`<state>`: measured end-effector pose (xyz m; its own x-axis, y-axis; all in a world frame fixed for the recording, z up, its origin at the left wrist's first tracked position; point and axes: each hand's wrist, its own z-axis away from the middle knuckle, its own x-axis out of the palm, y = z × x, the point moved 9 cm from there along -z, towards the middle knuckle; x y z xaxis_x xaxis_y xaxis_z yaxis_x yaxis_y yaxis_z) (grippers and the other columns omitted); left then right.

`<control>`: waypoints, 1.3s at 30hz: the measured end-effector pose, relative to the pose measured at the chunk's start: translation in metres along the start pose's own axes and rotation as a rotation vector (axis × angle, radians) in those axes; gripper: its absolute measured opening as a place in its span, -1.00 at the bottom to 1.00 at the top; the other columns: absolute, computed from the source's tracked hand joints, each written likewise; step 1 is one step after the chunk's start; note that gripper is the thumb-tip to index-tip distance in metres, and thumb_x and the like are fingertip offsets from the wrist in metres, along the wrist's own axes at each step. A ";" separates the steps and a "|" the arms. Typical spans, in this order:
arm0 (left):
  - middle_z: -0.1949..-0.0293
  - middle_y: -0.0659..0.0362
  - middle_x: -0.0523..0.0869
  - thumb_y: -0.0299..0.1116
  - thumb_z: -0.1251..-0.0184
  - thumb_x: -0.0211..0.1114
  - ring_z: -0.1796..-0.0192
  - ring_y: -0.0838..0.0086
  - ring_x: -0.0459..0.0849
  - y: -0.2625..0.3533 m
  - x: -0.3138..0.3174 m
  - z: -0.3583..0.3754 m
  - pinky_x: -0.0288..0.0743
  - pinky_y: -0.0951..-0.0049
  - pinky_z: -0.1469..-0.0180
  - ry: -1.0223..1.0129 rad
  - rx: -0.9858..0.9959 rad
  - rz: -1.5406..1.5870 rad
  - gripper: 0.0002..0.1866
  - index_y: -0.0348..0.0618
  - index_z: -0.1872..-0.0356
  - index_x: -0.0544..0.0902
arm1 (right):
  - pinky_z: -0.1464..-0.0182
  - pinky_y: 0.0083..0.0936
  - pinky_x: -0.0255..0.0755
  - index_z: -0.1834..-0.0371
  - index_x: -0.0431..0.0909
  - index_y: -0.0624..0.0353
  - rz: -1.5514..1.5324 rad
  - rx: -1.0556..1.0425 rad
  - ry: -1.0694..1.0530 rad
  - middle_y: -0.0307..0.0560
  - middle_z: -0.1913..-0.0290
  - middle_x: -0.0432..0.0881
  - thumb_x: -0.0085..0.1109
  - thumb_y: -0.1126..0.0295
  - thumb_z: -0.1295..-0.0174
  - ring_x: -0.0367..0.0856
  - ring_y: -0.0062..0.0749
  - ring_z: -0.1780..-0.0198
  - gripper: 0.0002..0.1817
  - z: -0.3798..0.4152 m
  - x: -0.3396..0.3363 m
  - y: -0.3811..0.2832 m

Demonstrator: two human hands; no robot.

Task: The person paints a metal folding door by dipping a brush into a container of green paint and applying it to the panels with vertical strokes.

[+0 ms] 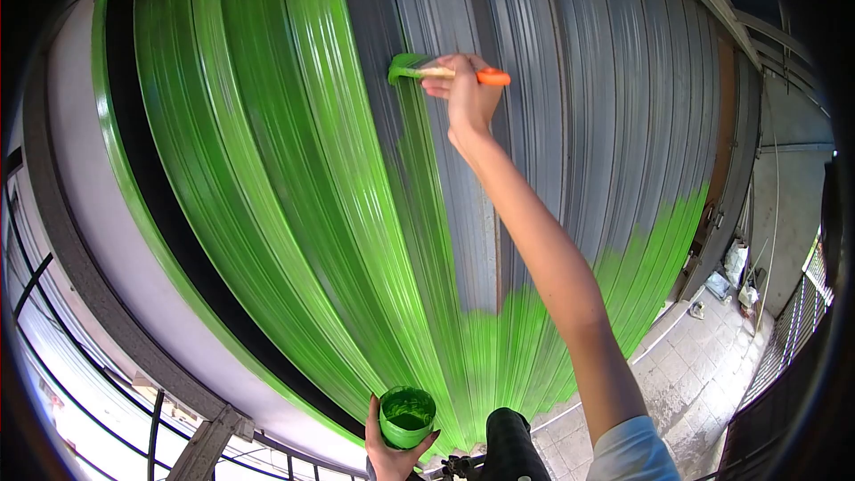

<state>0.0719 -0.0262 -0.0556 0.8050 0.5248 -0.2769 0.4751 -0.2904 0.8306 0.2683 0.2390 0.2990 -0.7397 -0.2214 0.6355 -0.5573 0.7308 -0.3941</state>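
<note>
Right grip [470, 93] clasps brush [433, 72], bristles [405, 66] seemingly wet green; left grip [392, 461] cups green pot [404, 436].

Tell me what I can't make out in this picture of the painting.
All in the head view:
- Middle of the brush handle: hidden by the right hand.
- Underside of the cup: hidden by its own wall and the left hand.
- Top of the ribbed panel: cut off by the upper edge.
- Floor items at right: too small to identify.
</note>
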 end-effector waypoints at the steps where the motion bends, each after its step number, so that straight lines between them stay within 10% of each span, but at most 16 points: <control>1: 0.10 -0.04 0.61 -0.41 0.40 0.62 0.05 0.32 0.62 0.001 0.000 0.001 0.50 0.36 -0.04 0.002 -0.004 0.001 0.13 -0.37 -0.32 0.13 | 0.56 -0.58 0.44 0.49 0.51 0.27 -0.004 0.016 -0.002 -0.08 0.57 0.59 0.09 0.41 -0.11 0.58 -0.45 0.61 -0.85 0.009 -0.006 0.007; 11: 0.09 -0.05 0.60 -0.42 0.39 0.61 0.04 0.30 0.62 -0.010 -0.004 0.004 0.50 0.35 -0.05 -0.011 0.006 0.016 0.12 -0.39 -0.32 0.13 | 0.63 -0.63 0.43 0.45 0.52 0.27 0.320 0.564 0.124 -0.06 0.54 0.61 0.12 0.33 -0.16 0.55 -0.51 0.64 -0.80 0.198 -0.204 0.129; 23: 0.11 -0.04 0.63 -0.41 0.38 0.61 0.06 0.31 0.64 -0.009 0.003 0.003 0.52 0.36 -0.03 -0.036 -0.007 0.017 0.13 -0.37 -0.33 0.10 | 0.56 -0.55 0.47 0.46 0.53 0.32 -0.043 0.002 0.035 0.02 0.54 0.60 0.00 0.48 -0.10 0.60 -0.38 0.61 -0.86 0.000 0.001 -0.014; 35: 0.10 -0.04 0.62 -0.38 0.38 0.61 0.06 0.30 0.64 -0.008 -0.005 0.006 0.53 0.34 -0.02 -0.015 0.019 0.024 0.13 -0.38 -0.33 0.12 | 0.65 -0.63 0.44 0.41 0.52 0.25 0.492 0.680 -0.044 -0.02 0.51 0.63 0.03 0.36 -0.20 0.60 -0.47 0.62 -0.82 0.189 -0.180 0.116; 39: 0.09 -0.05 0.61 -0.38 0.37 0.61 0.05 0.29 0.63 -0.007 -0.007 0.006 0.53 0.33 -0.02 -0.014 0.028 -0.024 0.12 -0.40 -0.32 0.12 | 0.64 -0.61 0.44 0.38 0.54 0.25 0.461 0.525 -0.061 -0.04 0.53 0.63 0.05 0.33 -0.20 0.58 -0.48 0.64 -0.80 0.114 -0.128 0.115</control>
<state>0.0652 -0.0322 -0.0625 0.7977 0.5211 -0.3035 0.5042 -0.3003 0.8097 0.2556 0.2775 0.0966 -0.9557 -0.0111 0.2943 -0.2790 0.3541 -0.8926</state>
